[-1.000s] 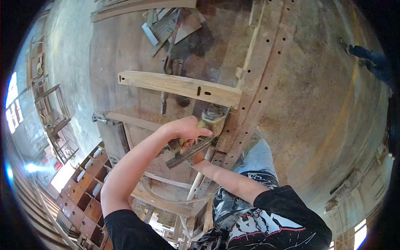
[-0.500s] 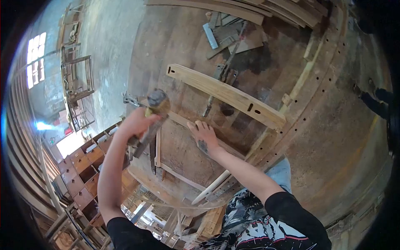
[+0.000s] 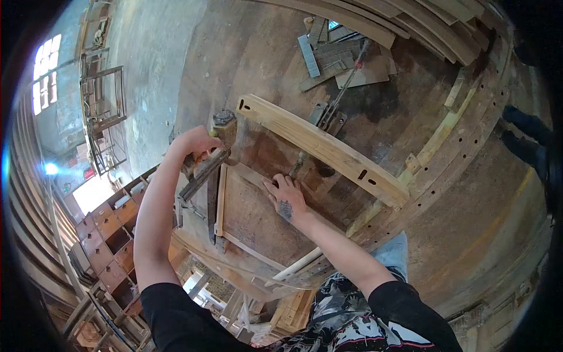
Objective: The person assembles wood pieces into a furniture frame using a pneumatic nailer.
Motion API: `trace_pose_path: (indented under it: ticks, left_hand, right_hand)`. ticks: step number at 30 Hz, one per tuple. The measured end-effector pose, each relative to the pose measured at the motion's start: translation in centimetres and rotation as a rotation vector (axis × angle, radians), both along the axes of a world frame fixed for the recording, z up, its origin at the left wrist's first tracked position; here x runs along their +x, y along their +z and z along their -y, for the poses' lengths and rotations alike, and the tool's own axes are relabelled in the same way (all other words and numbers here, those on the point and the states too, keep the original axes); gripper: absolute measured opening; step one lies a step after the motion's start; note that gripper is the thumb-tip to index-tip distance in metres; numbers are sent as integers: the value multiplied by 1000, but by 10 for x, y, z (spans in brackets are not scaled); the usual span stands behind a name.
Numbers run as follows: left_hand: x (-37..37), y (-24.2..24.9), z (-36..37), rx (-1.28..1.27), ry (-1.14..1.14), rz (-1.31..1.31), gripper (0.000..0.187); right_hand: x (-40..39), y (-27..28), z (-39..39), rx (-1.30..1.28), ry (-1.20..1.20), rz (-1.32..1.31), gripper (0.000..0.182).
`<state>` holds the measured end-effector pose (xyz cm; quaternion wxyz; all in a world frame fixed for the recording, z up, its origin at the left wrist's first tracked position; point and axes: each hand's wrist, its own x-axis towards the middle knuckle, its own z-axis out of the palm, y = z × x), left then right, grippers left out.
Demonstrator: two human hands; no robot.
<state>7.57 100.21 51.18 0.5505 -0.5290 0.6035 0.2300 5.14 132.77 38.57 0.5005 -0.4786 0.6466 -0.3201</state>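
My left hand (image 3: 196,142) is closed around a hammer (image 3: 223,128) with a blocky, dark-topped head; its handle is mostly hidden by the fingers. The head stands over the left end of a wooden rail (image 3: 253,175), close to a metal clamp bar (image 3: 203,176). My right hand (image 3: 287,198) lies over the middle of that rail, fingers spread and bent a little at its far edge. Beyond it rests a pale wooden board (image 3: 319,146) with slots at both ends. Below the rail, a narrow wooden strip (image 3: 221,202) runs along a frame.
A long metal clamp (image 3: 334,105) lies under the slotted board. Wood offcuts (image 3: 337,56) are heaped farther back, beside stacked planks (image 3: 422,23). Holes line the bench edge (image 3: 434,190). Drawers (image 3: 114,249) stand at the left, and a person's dark-clothed legs (image 3: 525,138) show at the right.
The hammer, blurred before, is now sharp and sits slightly higher in view. My right hand stays on the rail. The whole view has shifted a little.
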Motion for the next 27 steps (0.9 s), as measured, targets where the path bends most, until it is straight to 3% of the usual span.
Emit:
trace_pose_path:
  ticks: [8, 15, 17, 18, 19, 21, 24, 27]
  left_hand:
    - [-9, 2, 2, -13, -38, 3, 48]
    - [69, 105, -55, -291, 148, -155, 42]
    - [108, 130, -92, -323, 154, -123, 43]
    - [169, 122, -114, -424, 33, -316, 43]
    - [160, 145, -139, -376, 217, -93, 60]
    - [227, 149, -197, -402, 177, -106, 56]
    - [310, 141, -291, -513, 250, -62, 53]
    - [412, 99, -381, -621, 383, -51, 48]
  right_hand:
    - [1, -3, -1, -10, -34, 54, 56]
    - [1, -3, -1, -139, -49, -39, 55]
    - [-2, 5, 1, -145, -47, -64, 57]
    - [-2, 7, 1, -152, -43, -74, 57]
    - [-2, 9, 0, -158, -39, -85, 58]
    - [-3, 13, -2, -157, -28, -100, 56]
    - [-2, 15, -11, -196, -7, -204, 51]
    - [0, 15, -29, -215, 10, -351, 48]
